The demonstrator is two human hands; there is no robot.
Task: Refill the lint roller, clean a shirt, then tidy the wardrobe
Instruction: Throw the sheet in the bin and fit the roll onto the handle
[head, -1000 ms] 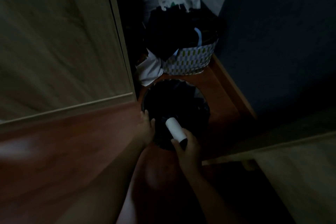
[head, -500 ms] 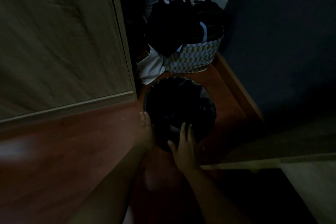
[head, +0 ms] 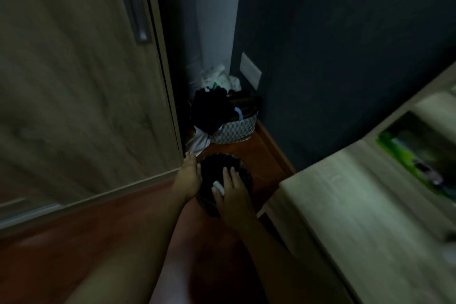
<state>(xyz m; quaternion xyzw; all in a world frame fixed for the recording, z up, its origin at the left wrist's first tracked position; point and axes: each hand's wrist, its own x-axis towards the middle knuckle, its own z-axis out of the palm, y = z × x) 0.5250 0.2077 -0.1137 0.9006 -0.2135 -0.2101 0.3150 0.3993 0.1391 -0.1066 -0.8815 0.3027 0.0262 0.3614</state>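
A round black bin (head: 247,180) lined with a dark bag stands on the reddish wooden floor, close to the wardrobe door (head: 74,86). My left hand (head: 188,175) rests on the bin's left rim with its fingers straight. My right hand (head: 233,191) hovers flat over the bin's mouth, fingers spread. A small white piece, the lint roll (head: 218,186), shows just under that hand by the thumb. Whether the hand touches it cannot be told in the dim light.
A patterned laundry basket (head: 234,129) heaped with dark clothes fills the corner behind the bin, and a white cloth (head: 198,143) lies beside it. A pale wooden cabinet top (head: 345,210) juts in from the right. The dark blue wall carries a white plate (head: 250,73).
One second ago my right hand gripped the white roll over the bin. It has let go and now spreads flat above the bin. My view has lifted and pulled back.
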